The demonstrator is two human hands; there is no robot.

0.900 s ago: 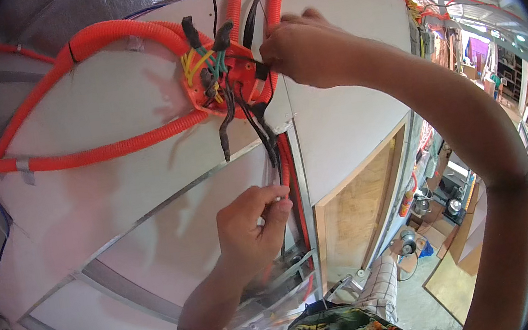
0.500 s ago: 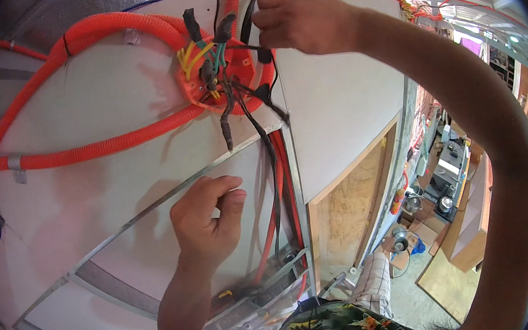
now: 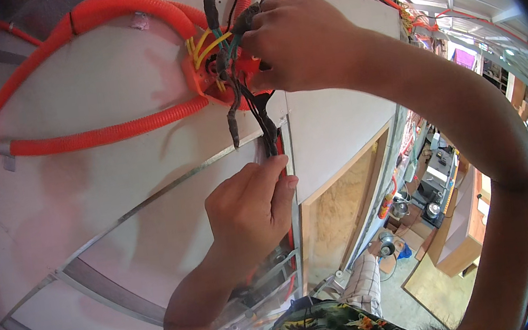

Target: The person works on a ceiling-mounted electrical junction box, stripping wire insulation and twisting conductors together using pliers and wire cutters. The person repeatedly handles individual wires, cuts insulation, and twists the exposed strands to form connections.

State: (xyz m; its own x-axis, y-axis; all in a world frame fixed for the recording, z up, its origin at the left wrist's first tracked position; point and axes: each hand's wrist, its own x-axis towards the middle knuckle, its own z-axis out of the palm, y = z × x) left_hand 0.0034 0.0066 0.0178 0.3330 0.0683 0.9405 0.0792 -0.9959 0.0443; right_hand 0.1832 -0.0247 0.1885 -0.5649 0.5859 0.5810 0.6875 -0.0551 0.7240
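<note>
In the head view, the left hand, at centre, has thumb and forefinger close together by the dark wires; whether it pinches them cannot be told. The right hand, upper centre, curls over the orange junction box, its grip hidden.

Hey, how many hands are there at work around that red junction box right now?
2. The left hand is below the red junction box, at the dangling black wires; the right hand covers the box's right side. No other hand shows.
</note>
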